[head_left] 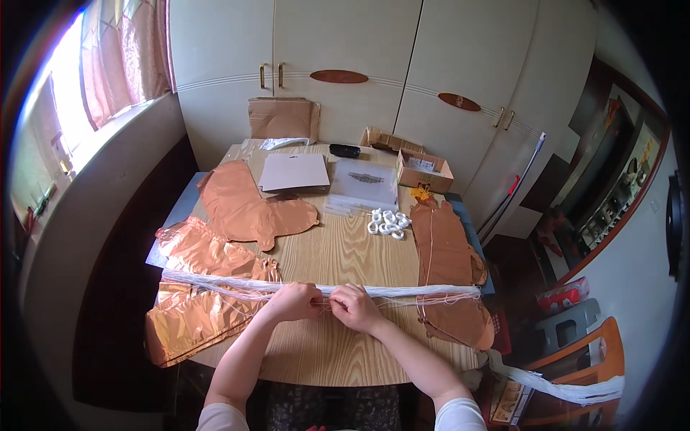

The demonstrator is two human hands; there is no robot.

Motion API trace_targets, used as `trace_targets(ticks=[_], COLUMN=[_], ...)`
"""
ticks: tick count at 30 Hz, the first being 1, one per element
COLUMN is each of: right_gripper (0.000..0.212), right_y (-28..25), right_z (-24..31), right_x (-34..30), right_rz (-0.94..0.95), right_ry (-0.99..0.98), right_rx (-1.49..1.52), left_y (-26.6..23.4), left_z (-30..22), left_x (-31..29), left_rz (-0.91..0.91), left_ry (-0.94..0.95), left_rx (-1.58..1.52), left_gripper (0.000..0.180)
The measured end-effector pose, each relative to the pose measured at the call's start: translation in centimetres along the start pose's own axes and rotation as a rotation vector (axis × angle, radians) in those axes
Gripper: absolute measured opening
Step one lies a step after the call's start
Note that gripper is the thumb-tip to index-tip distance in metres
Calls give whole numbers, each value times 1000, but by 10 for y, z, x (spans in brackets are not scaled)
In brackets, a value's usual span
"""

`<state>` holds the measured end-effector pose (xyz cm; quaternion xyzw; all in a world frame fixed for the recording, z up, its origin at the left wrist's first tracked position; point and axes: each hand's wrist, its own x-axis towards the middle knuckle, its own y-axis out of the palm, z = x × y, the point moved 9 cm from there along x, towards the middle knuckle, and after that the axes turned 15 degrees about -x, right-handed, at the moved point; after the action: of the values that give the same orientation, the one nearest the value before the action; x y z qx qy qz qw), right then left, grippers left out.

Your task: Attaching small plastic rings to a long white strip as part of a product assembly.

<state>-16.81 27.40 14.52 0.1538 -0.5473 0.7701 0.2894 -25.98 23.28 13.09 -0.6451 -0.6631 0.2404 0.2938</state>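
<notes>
A long bundle of white strings [402, 291] stretches from side to side across the near part of the wooden table, with loose thin strands trailing along its near side. My left hand [296, 302] is closed over the middle of the bundle, fingers curled on thin strands. Close beside it on the right, my right hand [353, 307] pinches strands too; a small gap separates the hands. Under the bundle's left end lies shiny copper-coloured foil [205, 316], flat and wrinkled. Its right end rests on more flat copper-coloured foil pieces [442, 244]. My fingertips are partly hidden.
Farther back are a deflated copper foil shape [244, 205], a grey-white stack of card [293, 173], clear plastic bags [364, 185], small white rolls [388, 224], a black object [344, 151] and an open cardboard box [425, 172]. Another white string bundle [575, 391] drapes over a wooden chair [611, 352] at right.
</notes>
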Motion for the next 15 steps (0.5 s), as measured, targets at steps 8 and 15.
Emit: trace_targets(ticks=[8, 15], right_gripper=[13, 17], right_y=[6, -4], right_z=[-5, -20], right_x=[-1, -1], right_rz=[40, 73], right_ry=[44, 142], right_rx=[177, 411], left_y=[1, 2], left_z=[2, 4], left_x=[-1, -3], left_rz=[0, 0], left_ry=[-33, -35], left_rx=[66, 156], left_gripper=[19, 17])
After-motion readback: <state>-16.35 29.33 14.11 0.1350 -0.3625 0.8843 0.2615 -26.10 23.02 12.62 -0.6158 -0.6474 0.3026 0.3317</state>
